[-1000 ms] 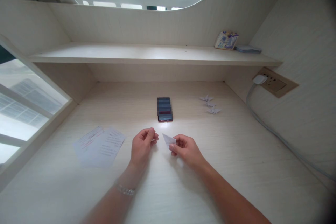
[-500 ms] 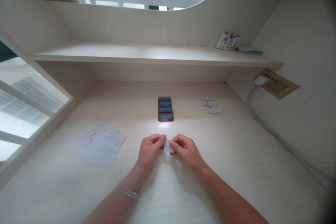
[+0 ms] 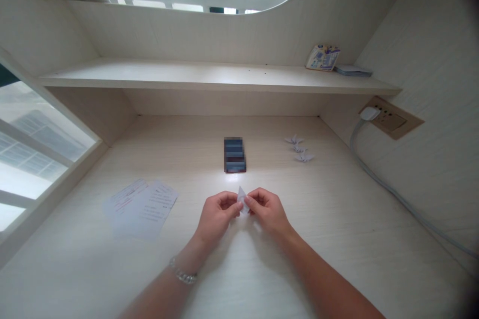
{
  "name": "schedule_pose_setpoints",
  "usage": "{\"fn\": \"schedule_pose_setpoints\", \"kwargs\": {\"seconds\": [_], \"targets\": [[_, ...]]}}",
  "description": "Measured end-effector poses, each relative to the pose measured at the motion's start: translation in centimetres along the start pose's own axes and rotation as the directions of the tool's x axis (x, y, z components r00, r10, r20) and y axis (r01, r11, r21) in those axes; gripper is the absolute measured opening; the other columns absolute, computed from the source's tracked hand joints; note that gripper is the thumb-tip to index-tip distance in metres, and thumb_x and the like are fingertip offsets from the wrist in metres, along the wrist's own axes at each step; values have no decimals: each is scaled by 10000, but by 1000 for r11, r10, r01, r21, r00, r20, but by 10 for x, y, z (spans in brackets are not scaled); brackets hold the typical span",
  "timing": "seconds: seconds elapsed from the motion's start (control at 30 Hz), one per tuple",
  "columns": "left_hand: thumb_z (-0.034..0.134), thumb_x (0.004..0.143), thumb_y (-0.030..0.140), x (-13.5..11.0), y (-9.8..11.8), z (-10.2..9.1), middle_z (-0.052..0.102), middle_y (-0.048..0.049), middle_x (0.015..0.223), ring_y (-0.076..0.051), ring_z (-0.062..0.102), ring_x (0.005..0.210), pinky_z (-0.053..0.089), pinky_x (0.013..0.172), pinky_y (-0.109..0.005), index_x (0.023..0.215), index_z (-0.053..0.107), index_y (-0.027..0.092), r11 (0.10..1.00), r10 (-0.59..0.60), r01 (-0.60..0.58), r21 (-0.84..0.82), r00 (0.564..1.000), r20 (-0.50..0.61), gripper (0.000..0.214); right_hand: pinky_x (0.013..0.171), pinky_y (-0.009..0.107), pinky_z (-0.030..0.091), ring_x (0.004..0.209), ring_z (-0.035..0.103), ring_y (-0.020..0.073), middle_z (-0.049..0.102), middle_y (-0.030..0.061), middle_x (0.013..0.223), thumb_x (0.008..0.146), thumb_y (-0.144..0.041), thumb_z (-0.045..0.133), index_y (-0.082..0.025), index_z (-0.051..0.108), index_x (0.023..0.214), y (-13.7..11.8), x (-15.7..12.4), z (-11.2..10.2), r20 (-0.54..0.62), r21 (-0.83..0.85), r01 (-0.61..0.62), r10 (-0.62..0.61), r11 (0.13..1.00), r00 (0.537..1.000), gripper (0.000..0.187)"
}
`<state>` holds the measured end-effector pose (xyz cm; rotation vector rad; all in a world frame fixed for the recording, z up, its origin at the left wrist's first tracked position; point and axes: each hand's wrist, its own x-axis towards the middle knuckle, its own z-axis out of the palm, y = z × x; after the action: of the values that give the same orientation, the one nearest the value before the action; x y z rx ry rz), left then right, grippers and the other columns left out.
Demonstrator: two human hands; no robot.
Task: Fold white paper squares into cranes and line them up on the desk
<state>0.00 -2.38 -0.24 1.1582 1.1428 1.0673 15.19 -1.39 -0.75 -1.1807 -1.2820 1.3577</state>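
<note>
Between my two hands is a small piece of folded white paper (image 3: 241, 193), its pointed tip sticking up. My left hand (image 3: 220, 213) pinches its left side with thumb and fingers, a silver bracelet on the wrist. On the other side, my right hand (image 3: 266, 209) grips the paper, thumb pressed on its face. Fingers cover most of the lower part. Just beyond lies a phone (image 3: 235, 154), its screen blurred. Several folded paper cranes (image 3: 304, 158) sit in a short row to the right of the phone.
Sheets of paper with writing (image 3: 144, 209) overlap on the desk at left. A shelf (image 3: 187, 72) runs across the back, bearing a small printed packet (image 3: 323, 58) and a flat stack (image 3: 354, 70). A grey cable (image 3: 389, 187) hangs from the wall socket (image 3: 392, 117) at right.
The folded paper has been turned, so a point now rises above the fingers. My left thumb has moved lower and closer to my right thumb. The view has shifted slightly.
</note>
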Motion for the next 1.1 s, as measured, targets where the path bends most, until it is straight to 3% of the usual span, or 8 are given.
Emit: {"fn": "schedule_pose_setpoints", "kwargs": {"seconds": [0.1,0.27,0.47,0.73,0.87,1.1], "targets": [[648,722,312,0,-1,0,684,-83,797,-164,601,680,481,638,-266,848,674,121,1000,17,-17,-4,1000,-6,230,514,244,426,543,533,127,584,3,597,740,-374,628,-157,614,733,0,0,1,-10,-1,9,-9,1000,1000,217],[630,735,329,0,0,3,686,-92,873,-187,629,736,519,668,-293,903,675,130,1000,15,-15,-18,999,-45,264,583,274,466,655,591,163,638,32,736,730,-309,639,-180,613,996,-1,-3,4,-109,-54,81,-86,995,990,297],[633,731,343,-1,0,4,679,-103,921,-212,645,769,556,650,-319,973,665,127,998,-6,3,-59,999,-44,326,696,331,497,780,626,211,674,77,886,724,-293,645,-174,673,909,-5,-5,5,-138,-82,113,-123,990,983,222],[643,726,322,0,-2,1,687,-107,944,-202,654,742,536,701,-321,962,684,137,999,17,-19,-35,998,-56,303,639,301,485,700,608,185,660,48,759,654,-275,716,-165,644,774,2,0,2,-84,13,43,-42,999,996,178],[645,724,304,0,-2,0,686,-110,938,-195,641,743,521,707,-310,954,694,141,999,30,-31,-23,999,-39,286,636,307,487,691,618,190,658,51,740,634,-301,736,-157,631,770,4,1,0,2,53,-4,4,999,1000,224],[613,743,347,0,1,2,687,-98,844,-202,627,750,526,642,-300,847,702,123,970,-77,74,-233,997,-2,262,628,306,486,671,610,185,671,52,742,669,-324,703,-151,671,767,3,0,0,56,-44,2,1,999,998,201]]}}
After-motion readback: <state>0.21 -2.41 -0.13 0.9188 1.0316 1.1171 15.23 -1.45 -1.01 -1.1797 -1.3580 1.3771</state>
